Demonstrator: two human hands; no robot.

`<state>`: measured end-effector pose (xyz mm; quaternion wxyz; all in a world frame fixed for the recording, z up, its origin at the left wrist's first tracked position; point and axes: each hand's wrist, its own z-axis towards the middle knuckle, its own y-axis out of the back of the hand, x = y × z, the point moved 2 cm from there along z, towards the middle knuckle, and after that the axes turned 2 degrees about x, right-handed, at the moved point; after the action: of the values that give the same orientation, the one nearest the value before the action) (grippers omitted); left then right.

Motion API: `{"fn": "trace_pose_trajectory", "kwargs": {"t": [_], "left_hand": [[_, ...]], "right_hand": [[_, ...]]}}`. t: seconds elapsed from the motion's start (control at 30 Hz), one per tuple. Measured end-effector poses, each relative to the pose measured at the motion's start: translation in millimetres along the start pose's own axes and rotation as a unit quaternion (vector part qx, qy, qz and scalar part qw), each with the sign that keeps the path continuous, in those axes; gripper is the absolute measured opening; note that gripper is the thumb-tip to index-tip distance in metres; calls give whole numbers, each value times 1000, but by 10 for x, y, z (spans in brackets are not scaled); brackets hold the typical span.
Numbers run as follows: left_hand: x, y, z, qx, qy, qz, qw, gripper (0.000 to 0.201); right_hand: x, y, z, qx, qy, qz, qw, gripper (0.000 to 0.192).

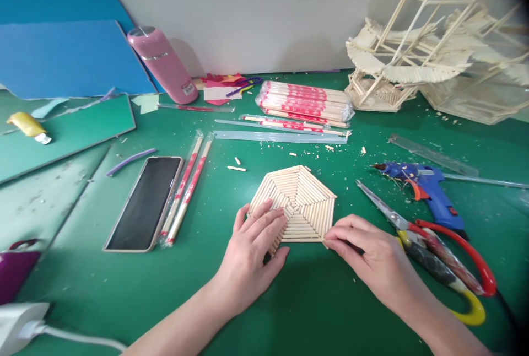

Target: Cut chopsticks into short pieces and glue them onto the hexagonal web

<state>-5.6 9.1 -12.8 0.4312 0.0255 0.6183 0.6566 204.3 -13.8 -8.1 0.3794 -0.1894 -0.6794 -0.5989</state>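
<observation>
Hexagon panel (298,199) of glued sticks lies mid-mat (314,301), filled except its near corner. Left hand (252,248) presses flat, fingers spread; right hand (367,259) pinches the near-right corner stick.

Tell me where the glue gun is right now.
In the head view, the blue glue gun lies on the green mat to the person's right, just beyond the scissors and right of the stick hexagon.
</observation>
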Motion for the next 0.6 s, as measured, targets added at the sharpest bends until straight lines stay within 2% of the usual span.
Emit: {"fn": "trace_pose_trajectory", "kwargs": {"t": [0.23,0.6], "left_hand": [[-19,-12,-52,32,13,-5,999,56],[-8,-10,-51,34,1,4,999,52]], "right_hand": [[-8,-7,-8,0,0,9,1000,15],[31,47,27,43,-42,48,997,15]]}}
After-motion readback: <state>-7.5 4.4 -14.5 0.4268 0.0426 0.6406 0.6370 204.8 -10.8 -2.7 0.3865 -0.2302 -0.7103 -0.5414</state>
